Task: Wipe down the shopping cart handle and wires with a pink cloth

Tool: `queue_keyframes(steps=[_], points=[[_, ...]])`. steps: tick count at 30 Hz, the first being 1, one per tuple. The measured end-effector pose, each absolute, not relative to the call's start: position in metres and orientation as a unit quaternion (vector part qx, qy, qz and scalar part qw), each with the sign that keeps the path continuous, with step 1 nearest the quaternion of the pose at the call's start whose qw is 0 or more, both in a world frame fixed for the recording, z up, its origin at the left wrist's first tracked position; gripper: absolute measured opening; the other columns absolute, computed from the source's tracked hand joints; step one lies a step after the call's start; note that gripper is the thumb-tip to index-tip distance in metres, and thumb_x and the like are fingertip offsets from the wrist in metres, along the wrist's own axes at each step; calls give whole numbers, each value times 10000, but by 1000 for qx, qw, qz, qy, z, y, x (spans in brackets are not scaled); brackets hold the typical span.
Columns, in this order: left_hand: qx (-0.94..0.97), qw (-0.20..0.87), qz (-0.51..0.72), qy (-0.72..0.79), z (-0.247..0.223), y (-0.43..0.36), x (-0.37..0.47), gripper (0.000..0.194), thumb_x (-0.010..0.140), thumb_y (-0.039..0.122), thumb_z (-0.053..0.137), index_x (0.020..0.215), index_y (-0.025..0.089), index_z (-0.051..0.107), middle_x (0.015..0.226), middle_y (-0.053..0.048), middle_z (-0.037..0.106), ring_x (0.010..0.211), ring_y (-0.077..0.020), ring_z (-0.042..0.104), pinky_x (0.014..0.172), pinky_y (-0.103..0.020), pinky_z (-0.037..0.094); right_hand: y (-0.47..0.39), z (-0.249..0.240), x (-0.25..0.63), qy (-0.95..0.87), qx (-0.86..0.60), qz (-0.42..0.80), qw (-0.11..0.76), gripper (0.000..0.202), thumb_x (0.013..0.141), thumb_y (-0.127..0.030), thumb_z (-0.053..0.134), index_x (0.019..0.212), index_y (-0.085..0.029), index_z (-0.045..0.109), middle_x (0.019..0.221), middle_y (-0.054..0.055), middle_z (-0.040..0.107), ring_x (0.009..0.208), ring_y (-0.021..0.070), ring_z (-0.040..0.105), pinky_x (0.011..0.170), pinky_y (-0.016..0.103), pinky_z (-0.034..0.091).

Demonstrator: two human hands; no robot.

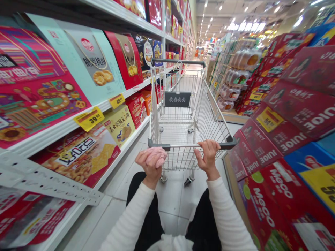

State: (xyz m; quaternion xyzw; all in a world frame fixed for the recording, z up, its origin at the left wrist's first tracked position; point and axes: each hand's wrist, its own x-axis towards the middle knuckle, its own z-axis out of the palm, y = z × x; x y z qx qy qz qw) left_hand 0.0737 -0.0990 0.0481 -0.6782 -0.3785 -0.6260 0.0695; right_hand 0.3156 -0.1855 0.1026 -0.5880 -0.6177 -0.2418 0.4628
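Observation:
A wire shopping cart (209, 120) stands right in front of me, its basket bare inside. My left hand (149, 172) is closed around a crumpled pink cloth (157, 155), close against the grey left corner of the cart's near rail (180, 146). Whether the cloth touches the rail I cannot tell. Farther right, my right hand (209, 158) curls its fingers over that same rail, beside the grey right corner piece. A dark sign panel (177, 99) with round symbols hangs inside the cart.
Shelves of boxed snacks (102, 66) line the left side, with yellow price tags (89, 119) on the shelf edge. Stacked red drink cartons (300, 115) rise close on the right. A tiled floor (125, 184) runs beneath the cart and along the aisle ahead.

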Motion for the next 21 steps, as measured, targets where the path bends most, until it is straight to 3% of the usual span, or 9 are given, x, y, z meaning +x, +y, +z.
queue_keyframes(steps=[6, 11, 16, 21], points=[[-759, 24, -529, -379, 18, -103, 56, 255, 914, 442, 623, 783, 239, 705, 870, -86, 576, 954, -258, 573, 876, -445, 513, -185, 103, 317, -606, -598, -235, 469, 191, 966, -380, 454, 940, -236, 577, 832, 25, 519, 911, 255, 498, 892, 417, 287], [-633, -5, -646, -427, 44, -99, 56, 111, 894, 341, 597, 933, 239, 577, 1080, -81, 552, 1053, -244, 598, 981, -489, 527, -184, 103, 319, -601, -600, -242, 470, 195, 967, -386, 463, 921, -235, 577, 834, 30, 516, 910, 255, 496, 896, 421, 295], [-573, -113, -708, -398, 70, -103, 88, 273, 887, 262, 567, 1137, 259, 457, 1186, -73, 561, 1155, -214, 598, 1066, -465, 508, -184, 101, 321, -599, -599, -253, 467, 221, 987, -401, 448, 927, -231, 576, 845, 33, 535, 917, 255, 512, 912, 434, 307], [-659, -122, -675, -310, 42, -143, 113, 98, 860, 205, 601, 937, 257, 570, 1038, -43, 623, 1067, -232, 637, 983, -464, 533, -186, 107, 317, -587, -620, -264, 448, 222, 1031, -372, 408, 967, -232, 568, 901, 49, 604, 956, 255, 541, 991, 460, 314]])
